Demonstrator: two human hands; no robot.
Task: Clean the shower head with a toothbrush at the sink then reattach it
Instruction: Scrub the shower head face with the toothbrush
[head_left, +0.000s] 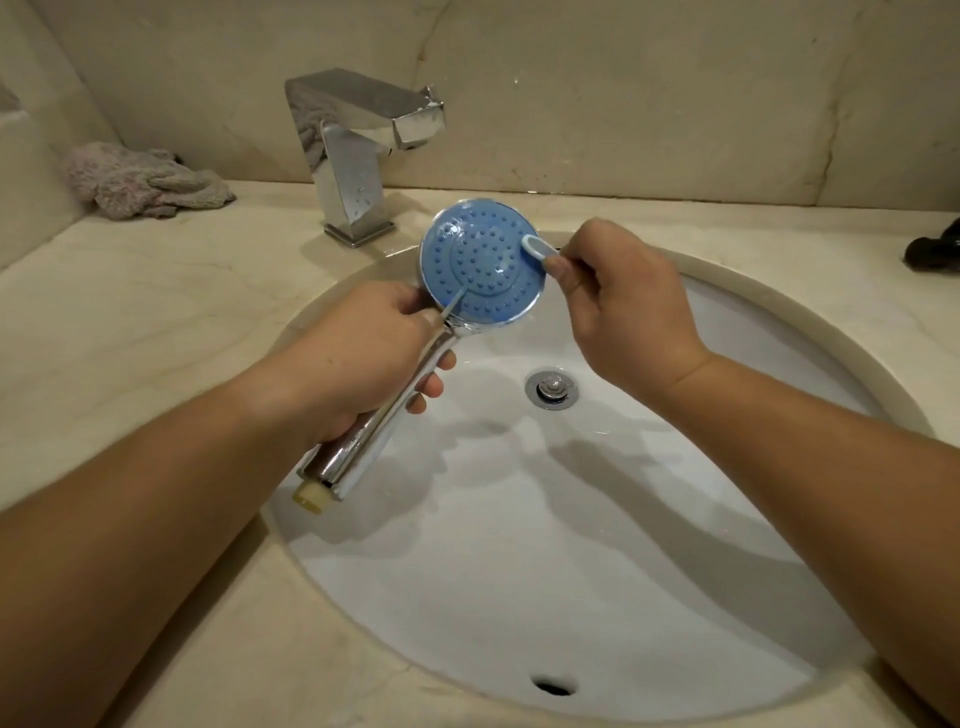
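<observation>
The shower head (480, 262) has a round blue face with many small nozzles and a chrome handle. My left hand (358, 358) grips that handle and holds the face up toward me over the white sink (519, 571). My right hand (618, 296) pinches a pale blue toothbrush (537, 247), whose head lies against the right side of the blue face. Most of the toothbrush handle is hidden inside my right hand. A thin pale lever sticks out at the lower left of the face by my left thumb.
A chrome faucet (358, 150) stands behind the sink with no water running. A crumpled grey cloth (140, 179) lies on the beige counter at the back left. A dark object (935, 249) sits at the right edge. The drain (551, 388) is in the basin.
</observation>
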